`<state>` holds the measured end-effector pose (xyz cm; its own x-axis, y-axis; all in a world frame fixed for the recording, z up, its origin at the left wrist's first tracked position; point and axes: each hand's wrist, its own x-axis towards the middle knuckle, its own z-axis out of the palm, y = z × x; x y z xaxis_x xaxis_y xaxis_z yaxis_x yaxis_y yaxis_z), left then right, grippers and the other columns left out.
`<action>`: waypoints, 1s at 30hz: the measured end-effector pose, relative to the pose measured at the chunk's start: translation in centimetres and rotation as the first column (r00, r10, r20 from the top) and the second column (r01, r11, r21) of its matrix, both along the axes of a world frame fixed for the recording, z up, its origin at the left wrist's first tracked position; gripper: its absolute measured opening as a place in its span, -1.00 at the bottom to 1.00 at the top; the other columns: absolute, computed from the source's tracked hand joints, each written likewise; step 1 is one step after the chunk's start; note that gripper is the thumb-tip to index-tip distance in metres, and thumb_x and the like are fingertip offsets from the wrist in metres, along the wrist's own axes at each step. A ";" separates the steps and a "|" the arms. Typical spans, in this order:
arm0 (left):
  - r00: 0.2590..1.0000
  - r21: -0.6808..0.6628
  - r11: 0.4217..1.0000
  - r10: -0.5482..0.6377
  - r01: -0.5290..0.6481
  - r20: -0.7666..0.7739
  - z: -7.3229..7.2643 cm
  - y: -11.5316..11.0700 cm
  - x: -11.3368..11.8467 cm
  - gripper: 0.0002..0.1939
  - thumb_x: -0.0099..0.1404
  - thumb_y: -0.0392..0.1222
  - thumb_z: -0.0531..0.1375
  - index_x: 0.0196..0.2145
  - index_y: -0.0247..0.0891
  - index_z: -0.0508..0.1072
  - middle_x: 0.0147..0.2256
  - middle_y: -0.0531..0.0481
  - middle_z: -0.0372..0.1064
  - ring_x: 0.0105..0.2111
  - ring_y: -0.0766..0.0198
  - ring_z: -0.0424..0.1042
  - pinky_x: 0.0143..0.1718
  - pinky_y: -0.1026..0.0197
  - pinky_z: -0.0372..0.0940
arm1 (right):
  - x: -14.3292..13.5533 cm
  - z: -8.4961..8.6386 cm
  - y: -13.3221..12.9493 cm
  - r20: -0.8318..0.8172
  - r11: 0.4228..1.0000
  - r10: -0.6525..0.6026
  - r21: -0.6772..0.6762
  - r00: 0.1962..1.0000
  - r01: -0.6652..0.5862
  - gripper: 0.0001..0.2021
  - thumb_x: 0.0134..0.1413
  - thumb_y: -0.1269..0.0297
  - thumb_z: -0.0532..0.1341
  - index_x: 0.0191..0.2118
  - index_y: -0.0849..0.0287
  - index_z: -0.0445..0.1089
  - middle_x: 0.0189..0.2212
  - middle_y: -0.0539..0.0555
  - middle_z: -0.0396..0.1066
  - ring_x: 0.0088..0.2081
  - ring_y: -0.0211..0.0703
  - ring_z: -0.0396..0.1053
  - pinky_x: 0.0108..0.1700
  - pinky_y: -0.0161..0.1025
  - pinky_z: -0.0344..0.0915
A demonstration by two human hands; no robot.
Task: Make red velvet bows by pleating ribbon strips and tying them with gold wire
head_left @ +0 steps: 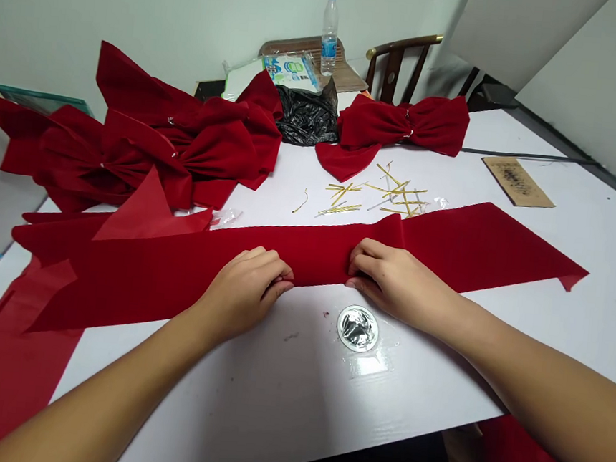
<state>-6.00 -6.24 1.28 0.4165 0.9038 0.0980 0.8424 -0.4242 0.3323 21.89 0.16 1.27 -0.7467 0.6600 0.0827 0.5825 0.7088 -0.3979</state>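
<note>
A long red velvet ribbon [317,250] lies across the white table, its right end cut to a point. My left hand [252,284] pinches its near edge left of the middle, fingers curled. To the right, my right hand [383,270] grips the same strip with bent fingers, and a small fold stands up just behind it. Red fabric [9,370] with a paler underside lies beneath the strip's left end. Beyond the hands lie gold twist ties [398,192], scattered in a loose group.
Finished red bows [202,143] are heaped at the back left, another bow [408,128] at the back right. A black plastic bag [307,119], a water bottle [329,39] and a brown card [517,182] stand or lie farther off. A round grommet [358,329] sits near the front edge.
</note>
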 end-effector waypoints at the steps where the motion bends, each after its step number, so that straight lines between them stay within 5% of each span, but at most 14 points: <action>1: 1.000 0.003 1.000 -0.002 0.002 -0.012 0.0 0.0 0.1 -0.82 0.46 -0.17 0.12 -0.29 -0.21 0.47 -0.33 -0.01 0.47 -0.32 0.20 0.33 -0.27 0.14 0.21 | 0.0 0.0 0.0 -0.001 1.000 0.015 0.000 1.000 -0.015 -0.86 0.33 0.36 0.21 -0.28 0.26 0.45 -0.20 0.12 0.38 -0.36 -0.27 0.33 -0.34 -0.25 0.24; 10: 0.999 0.038 0.998 -0.041 0.041 0.019 0.6 -0.5 0.4 -0.81 0.46 -0.22 0.12 -0.30 -0.23 0.49 -0.04 -0.09 0.47 -0.05 0.11 0.38 -0.06 0.05 0.34 | 0.0 0.1 -0.2 -0.039 0.997 0.071 0.034 0.997 -0.070 -0.82 0.32 0.38 0.21 -0.36 0.25 0.44 -0.20 0.17 0.47 -0.17 -0.10 0.39 -0.16 -0.16 0.38; 30: 0.993 -0.002 0.999 0.052 -0.052 0.108 0.2 -0.8 0.9 -0.87 0.41 -0.24 0.14 -0.30 -0.23 0.46 -0.20 -0.05 0.52 -0.17 0.16 0.43 -0.20 0.13 0.37 | 0.0 -0.3 -0.2 -0.082 1.000 0.028 0.006 0.996 -0.028 -0.87 0.24 0.43 0.25 -0.36 0.24 0.47 -0.26 0.14 0.51 -0.20 -0.12 0.42 -0.19 -0.19 0.39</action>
